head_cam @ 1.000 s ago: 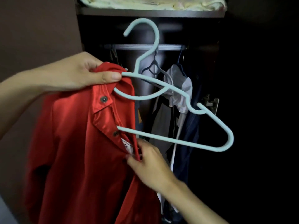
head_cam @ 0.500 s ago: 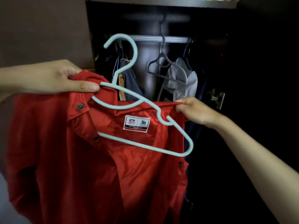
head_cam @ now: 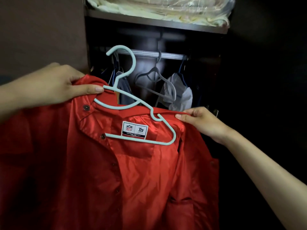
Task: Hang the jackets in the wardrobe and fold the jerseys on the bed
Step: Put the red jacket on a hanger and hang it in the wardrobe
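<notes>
**Single head-worn camera faces open wardrobe at close range**

One wide-angle view looks forward and slightly down from the wearer's head, straight into the wardrobe. Both forearms enter from the lower corners, the red jacket fills the lower frame at arm's length, the hanging rail sits just beyond, and a shelf runs along the top edge.

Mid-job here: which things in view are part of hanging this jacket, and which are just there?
In play: red jacket, light blue hanger, wardrobe rail, left hand, right hand.
Just there: empty grey hanger, hung clothes, bagged bedding on shelf.
</notes>
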